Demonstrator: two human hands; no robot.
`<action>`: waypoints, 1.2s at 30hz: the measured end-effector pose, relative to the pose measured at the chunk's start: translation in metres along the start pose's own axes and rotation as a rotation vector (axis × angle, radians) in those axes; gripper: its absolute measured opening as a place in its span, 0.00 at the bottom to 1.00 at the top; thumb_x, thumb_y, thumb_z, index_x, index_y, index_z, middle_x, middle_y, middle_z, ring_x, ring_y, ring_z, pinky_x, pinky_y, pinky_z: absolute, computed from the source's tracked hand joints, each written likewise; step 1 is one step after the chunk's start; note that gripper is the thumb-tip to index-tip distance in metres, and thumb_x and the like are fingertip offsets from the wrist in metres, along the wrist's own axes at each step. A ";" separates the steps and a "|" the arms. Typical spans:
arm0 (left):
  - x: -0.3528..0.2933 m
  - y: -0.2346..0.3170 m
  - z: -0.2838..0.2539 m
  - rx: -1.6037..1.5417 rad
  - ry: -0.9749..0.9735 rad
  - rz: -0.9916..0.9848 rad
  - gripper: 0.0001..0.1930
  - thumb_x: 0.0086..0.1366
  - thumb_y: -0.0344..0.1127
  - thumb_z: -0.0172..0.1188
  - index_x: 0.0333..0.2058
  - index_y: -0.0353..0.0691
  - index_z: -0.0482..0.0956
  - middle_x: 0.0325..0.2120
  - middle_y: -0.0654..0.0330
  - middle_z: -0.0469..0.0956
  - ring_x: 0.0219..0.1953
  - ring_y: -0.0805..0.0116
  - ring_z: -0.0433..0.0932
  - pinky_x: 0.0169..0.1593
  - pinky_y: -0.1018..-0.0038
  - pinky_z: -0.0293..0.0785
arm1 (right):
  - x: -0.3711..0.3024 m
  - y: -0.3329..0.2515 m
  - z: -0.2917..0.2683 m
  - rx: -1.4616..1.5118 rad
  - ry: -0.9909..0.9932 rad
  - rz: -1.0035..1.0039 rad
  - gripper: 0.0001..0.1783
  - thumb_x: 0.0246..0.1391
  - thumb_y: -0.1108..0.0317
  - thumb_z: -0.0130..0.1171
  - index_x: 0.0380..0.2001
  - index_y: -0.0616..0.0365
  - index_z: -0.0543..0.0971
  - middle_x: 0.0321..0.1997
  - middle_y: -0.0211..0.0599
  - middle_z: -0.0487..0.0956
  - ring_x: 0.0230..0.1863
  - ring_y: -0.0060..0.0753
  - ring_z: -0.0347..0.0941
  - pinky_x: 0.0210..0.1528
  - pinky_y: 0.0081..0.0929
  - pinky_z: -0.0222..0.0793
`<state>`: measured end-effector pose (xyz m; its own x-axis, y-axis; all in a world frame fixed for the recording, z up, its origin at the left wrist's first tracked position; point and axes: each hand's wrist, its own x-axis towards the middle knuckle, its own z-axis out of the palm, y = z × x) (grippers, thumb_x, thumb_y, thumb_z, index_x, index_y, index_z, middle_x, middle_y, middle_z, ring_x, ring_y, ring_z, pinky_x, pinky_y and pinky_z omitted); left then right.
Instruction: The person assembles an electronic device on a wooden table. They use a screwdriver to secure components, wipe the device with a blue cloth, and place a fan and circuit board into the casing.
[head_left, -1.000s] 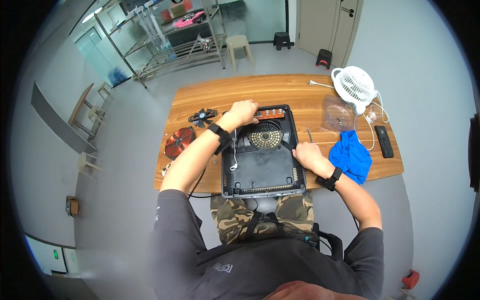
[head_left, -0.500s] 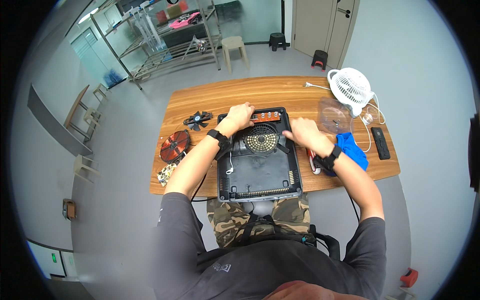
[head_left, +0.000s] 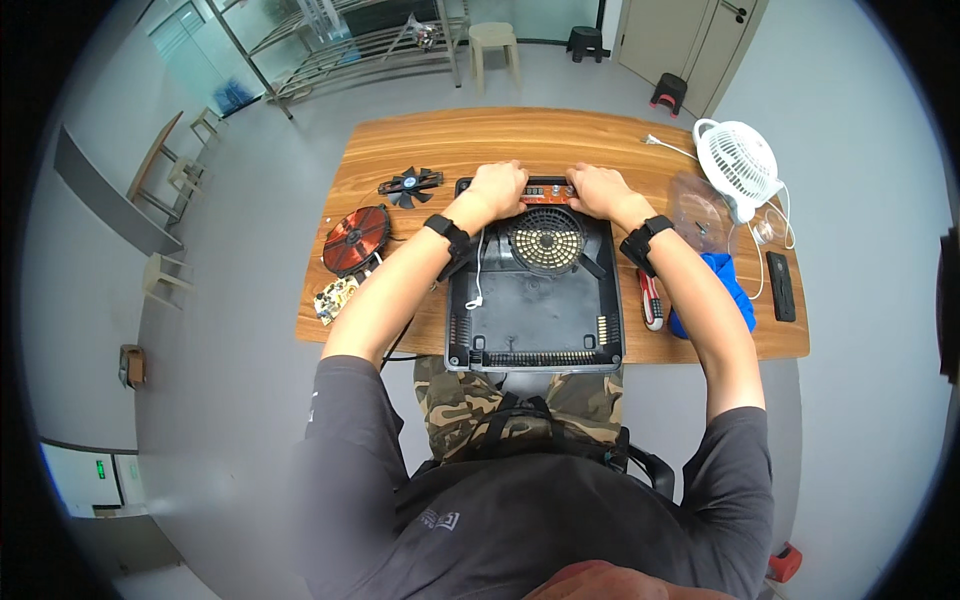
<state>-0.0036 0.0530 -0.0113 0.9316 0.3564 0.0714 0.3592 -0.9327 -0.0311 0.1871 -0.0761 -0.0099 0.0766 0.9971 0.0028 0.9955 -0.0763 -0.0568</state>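
In front of me lies the open black plastic housing (head_left: 540, 310) of an induction cooker, with a round vent grille (head_left: 547, 240) near its far end. An orange control board (head_left: 546, 193) sits along the housing's far edge. My left hand (head_left: 498, 188) is closed at the left end of the board, fingers curled over the far rim. At the opposite end, my right hand (head_left: 600, 192) is closed in the same way. Both sets of fingertips are partly hidden. A thin white cable (head_left: 478, 280) with a connector hangs inside the housing's left side.
Left on the wooden table (head_left: 600, 135) are a black fan (head_left: 410, 186), a copper coil (head_left: 356, 240) and a circuit board (head_left: 335, 298). To the right lie a red-and-white tool handle (head_left: 651, 302), blue cloth (head_left: 728, 285), clear tray (head_left: 697, 210), white fan (head_left: 738, 165) and black bar-shaped object (head_left: 781, 286).
My right hand has moved from beside the housing onto the right end of the control board. My left hand stays at the left end. The whole view has shifted slightly.
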 end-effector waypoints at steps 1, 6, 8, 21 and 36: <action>0.001 0.000 0.004 -0.003 0.008 -0.008 0.25 0.53 0.46 0.74 0.44 0.35 0.80 0.43 0.50 0.80 0.48 0.48 0.81 0.50 0.58 0.79 | 0.000 -0.001 0.000 -0.006 0.004 -0.013 0.20 0.53 0.58 0.69 0.43 0.59 0.78 0.48 0.46 0.80 0.51 0.53 0.78 0.53 0.45 0.75; 0.001 0.003 0.009 -0.044 0.052 -0.017 0.24 0.54 0.45 0.73 0.44 0.34 0.79 0.42 0.50 0.79 0.48 0.49 0.81 0.51 0.59 0.79 | 0.002 0.005 -0.001 0.023 -0.005 -0.045 0.20 0.52 0.59 0.69 0.43 0.59 0.78 0.48 0.45 0.80 0.52 0.52 0.78 0.53 0.45 0.74; 0.002 0.005 0.008 -0.044 0.072 0.013 0.22 0.55 0.44 0.72 0.43 0.35 0.80 0.42 0.51 0.79 0.47 0.50 0.81 0.50 0.59 0.79 | 0.002 0.010 0.002 0.031 0.005 -0.068 0.20 0.53 0.60 0.70 0.45 0.58 0.79 0.48 0.45 0.80 0.52 0.52 0.78 0.54 0.45 0.74; 0.005 -0.013 -0.028 -0.115 0.164 0.022 0.19 0.54 0.42 0.73 0.39 0.38 0.80 0.41 0.52 0.80 0.46 0.48 0.81 0.47 0.56 0.78 | 0.008 0.011 -0.036 0.055 0.008 -0.053 0.22 0.48 0.64 0.72 0.46 0.59 0.78 0.48 0.44 0.76 0.50 0.53 0.77 0.51 0.45 0.75; 0.023 -0.100 -0.091 0.102 0.163 -0.008 0.18 0.53 0.42 0.75 0.39 0.41 0.80 0.40 0.55 0.80 0.45 0.50 0.82 0.46 0.57 0.79 | 0.100 -0.025 -0.093 -0.149 0.098 -0.163 0.22 0.48 0.62 0.73 0.43 0.59 0.79 0.49 0.44 0.77 0.50 0.51 0.78 0.52 0.43 0.76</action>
<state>-0.0233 0.1494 0.0841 0.9103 0.3427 0.2320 0.3783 -0.9164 -0.1305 0.1756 0.0253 0.0847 -0.0877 0.9914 0.0970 0.9919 0.0779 0.1005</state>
